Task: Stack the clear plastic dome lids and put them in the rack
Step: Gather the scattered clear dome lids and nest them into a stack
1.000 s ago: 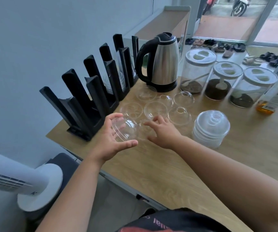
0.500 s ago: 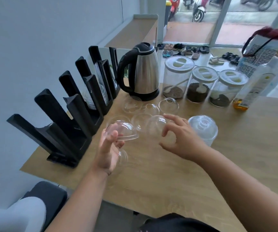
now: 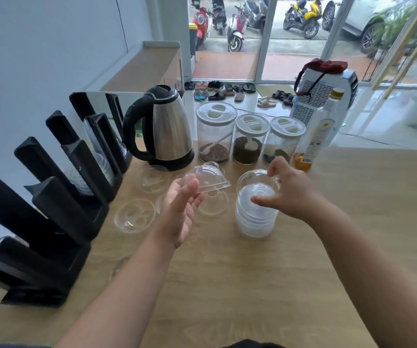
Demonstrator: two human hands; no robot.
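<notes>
My left hand (image 3: 181, 212) holds a clear dome lid (image 3: 206, 175) dome-up above the wooden table (image 3: 252, 285). My right hand (image 3: 290, 192) grips a second dome lid (image 3: 256, 178) right on top of the stack of dome lids (image 3: 253, 219) standing mid-table. Loose dome lids lie upside down to the left, one (image 3: 134, 218) near the rack, another (image 3: 152, 180) by the kettle, a third (image 3: 213, 204) under my left fingers. The black slotted rack (image 3: 51, 207) runs along the left wall, with several lids in its far slots.
A steel kettle (image 3: 164, 129) stands behind the loose lids. Three lidded jars (image 3: 248, 138) and an oil bottle (image 3: 320, 136) line the back edge. A bag (image 3: 322, 89) stands behind the bottle. The near part of the table holds only my forearms.
My right hand has carried a dome lid rightward onto the stack. My left hand lifted its lid higher and turned palm-up. The camera tilted up toward the doorway.
</notes>
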